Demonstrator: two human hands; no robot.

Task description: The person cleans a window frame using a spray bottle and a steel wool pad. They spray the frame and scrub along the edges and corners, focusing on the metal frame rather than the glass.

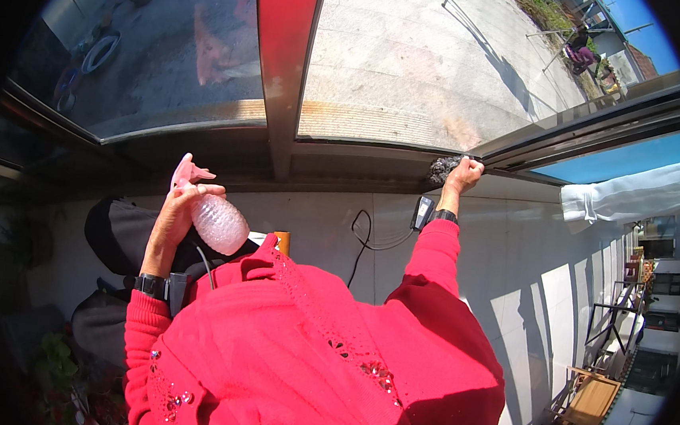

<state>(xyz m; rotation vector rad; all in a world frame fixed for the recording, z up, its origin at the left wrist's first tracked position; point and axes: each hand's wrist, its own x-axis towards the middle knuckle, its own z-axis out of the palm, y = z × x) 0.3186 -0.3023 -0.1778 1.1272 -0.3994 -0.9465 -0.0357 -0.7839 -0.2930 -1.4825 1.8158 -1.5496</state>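
My left hand [173, 217] is wrapped around the neck of a clear spray bottle [221, 226] with a pink trigger head and a bumpy, rounded body. The bottle is tilted in front of my lap, apart from the glass. Reaching forward, my right hand [464, 175] grips a dark grey, fluffy cloth or pad [441, 170]. That pad touches the lower rail [356, 164] of a glazed metal door, by the corner of the glass pane [381, 72]. The fingertips on the pad are partly hidden.
A metal mullion [285, 76] divides the panes. A small device [422, 213] with a black cable [357, 238] hangs near my right wrist. On the right are a white curtain [623, 190] and a wooden table or chair [592, 400]. Plants [56, 358] stand lower left.
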